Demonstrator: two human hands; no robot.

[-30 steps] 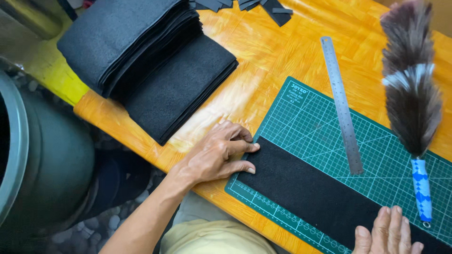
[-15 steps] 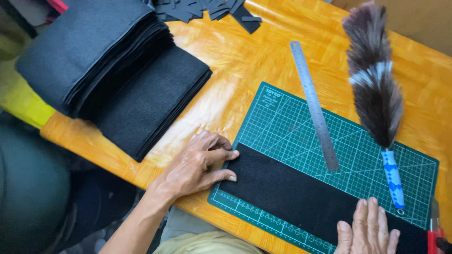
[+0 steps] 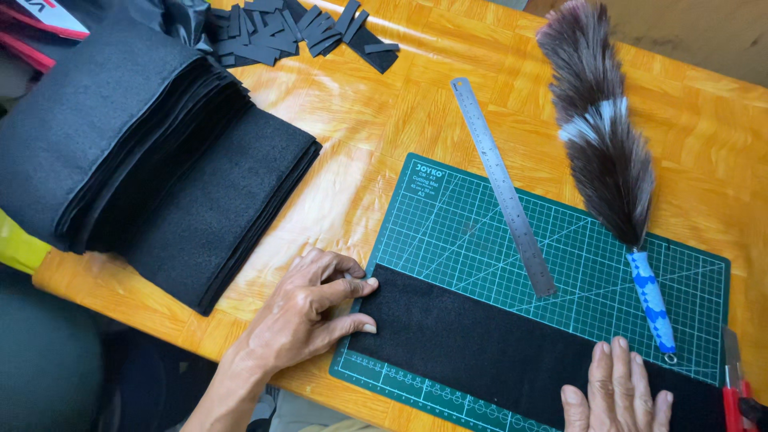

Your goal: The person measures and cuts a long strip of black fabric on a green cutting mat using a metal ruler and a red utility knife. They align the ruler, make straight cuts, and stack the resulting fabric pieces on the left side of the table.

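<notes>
My left hand lies flat, fingers together, pinning the black felt strip at the left edge of the green cutting mat, so it can't creep. Steel ruler and feather duster sit parked across the mat's far side. My right hand presses open-palmed on the strip at the mat's near right edge, holding nothing.

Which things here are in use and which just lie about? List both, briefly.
In use:
- black felt strip, pressed flat by the left hand and right hand
- green cutting mat under it

Lying about:
- steel ruler
- feather duster
- stack of black felt sheets
- cut black scraps
- red-handled tool at the mat's edge
</notes>
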